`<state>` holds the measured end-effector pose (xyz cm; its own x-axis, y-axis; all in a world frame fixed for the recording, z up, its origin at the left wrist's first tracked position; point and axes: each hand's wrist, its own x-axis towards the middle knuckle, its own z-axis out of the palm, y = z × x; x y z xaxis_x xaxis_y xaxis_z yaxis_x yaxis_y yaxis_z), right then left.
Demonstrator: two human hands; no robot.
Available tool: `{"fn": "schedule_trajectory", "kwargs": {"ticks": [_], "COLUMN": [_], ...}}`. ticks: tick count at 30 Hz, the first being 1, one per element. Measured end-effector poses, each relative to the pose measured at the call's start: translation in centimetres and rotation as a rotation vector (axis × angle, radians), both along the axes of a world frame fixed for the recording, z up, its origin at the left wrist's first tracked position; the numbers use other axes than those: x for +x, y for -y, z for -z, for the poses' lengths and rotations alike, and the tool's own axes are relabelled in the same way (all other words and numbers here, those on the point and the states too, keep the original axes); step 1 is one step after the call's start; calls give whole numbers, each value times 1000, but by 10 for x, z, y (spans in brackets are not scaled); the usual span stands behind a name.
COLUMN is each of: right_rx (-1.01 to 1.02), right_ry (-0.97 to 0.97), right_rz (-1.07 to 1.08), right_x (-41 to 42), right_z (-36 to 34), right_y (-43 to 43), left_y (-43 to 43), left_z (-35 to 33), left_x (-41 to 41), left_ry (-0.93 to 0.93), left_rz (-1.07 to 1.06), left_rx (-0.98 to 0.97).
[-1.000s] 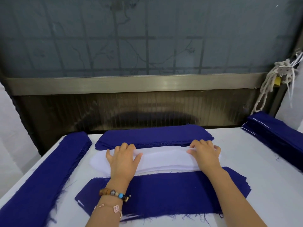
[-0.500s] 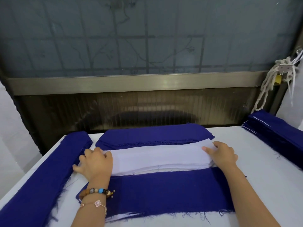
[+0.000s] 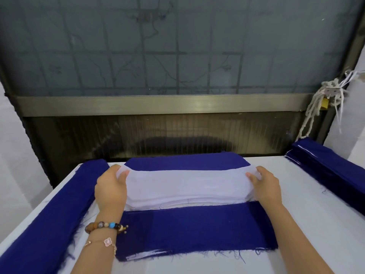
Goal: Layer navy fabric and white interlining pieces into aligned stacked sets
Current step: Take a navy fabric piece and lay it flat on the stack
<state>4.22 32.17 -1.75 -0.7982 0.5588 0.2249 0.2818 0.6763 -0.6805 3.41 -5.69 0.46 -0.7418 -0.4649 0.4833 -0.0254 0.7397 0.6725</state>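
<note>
As fingers point(image 3: 122, 176) of both hands point(image 3: 111, 187) point(image 3: 266, 186) pinch one interlining piece point(image 3: 187, 183), four navy stacks point(image 3: 197, 224) surround.

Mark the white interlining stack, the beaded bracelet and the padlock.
white interlining stack point(image 3: 187, 184): head view, middle of the top sheet.
beaded bracelet point(image 3: 112, 225): head view, on its blue bead.
padlock point(image 3: 325, 103): head view, on its brass body, beside the knotted cord.

Interlining stack point(image 3: 187, 186) spans between fingers of left hand point(image 3: 110, 186) and right hand point(image 3: 266, 186). Far fabric stack point(image 3: 185, 162) beyond fingertips; near fabric stack point(image 3: 197, 228) wrist-side. Left pile point(image 3: 49, 214), right pile point(image 3: 331, 171) outboard of hands.
</note>
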Motion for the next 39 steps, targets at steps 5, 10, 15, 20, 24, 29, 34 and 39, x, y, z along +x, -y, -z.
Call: {"fn": "schedule_trajectory", "kwargs": {"ticks": [5, 10, 15, 20, 24, 29, 34, 39], "right_rx": [-88, -177, -229, -176, -149, -106, -111, -260], "right_ry": [17, 37, -51, -23, 9, -27, -53, -178], "right_rz": [-39, -70, -89, -119, -147, -148, -122, -65], "right_x": [23, 58, 85, 98, 99, 100, 99, 99], "right_z": [-9, -3, 7, 18, 20, 19, 20, 18], "right_y": [-7, -15, -18, -16, -20, -18, -18, -20], "left_y": [14, 15, 18, 20, 23, 26, 24, 25], "left_z": [-9, 6, 28, 38, 42, 41, 40, 40], "left_x": [17, 53, 74, 84, 85, 88, 85, 89], "left_ry": [-5, 63, 67, 81, 107, 171, 306, 159], "left_rz": [160, 242, 273, 307, 345, 327, 112, 162], "left_rx": [124, 132, 173, 150, 99, 12, 9, 3]}}
